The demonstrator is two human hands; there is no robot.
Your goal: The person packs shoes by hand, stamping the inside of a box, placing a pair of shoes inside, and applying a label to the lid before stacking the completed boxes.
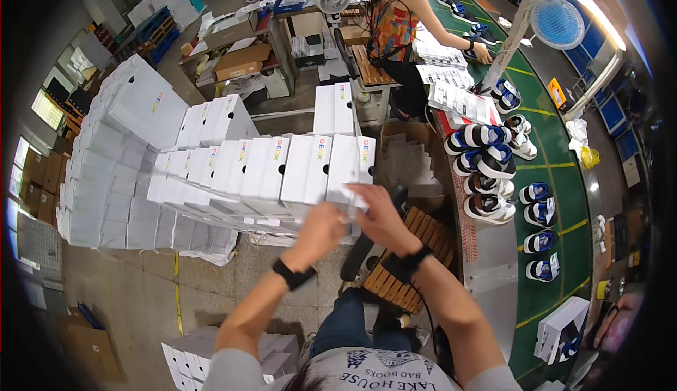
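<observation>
My left hand (319,230) is closed, its fingertips meeting those of my right hand in front of the white shoeboxes (296,169). Between them is a small white piece (347,197) that looks like thin paper, partly blurred. Also closed on it is my right hand (384,215), thumb and fingers pinched together. Black bands circle both wrists. The nearest boxes stand on edge in a long row just beyond my hands, and one white box (336,109) rests on top at the row's right end.
A wooden slatted stool (412,260) stands below my right hand. To the right, pairs of sneakers (486,151) sit along a green conveyor (557,236), with an open shoebox (562,329) nearer. A co-worker (402,24) sits ahead beside paper stacks. More boxes (106,158) are piled left.
</observation>
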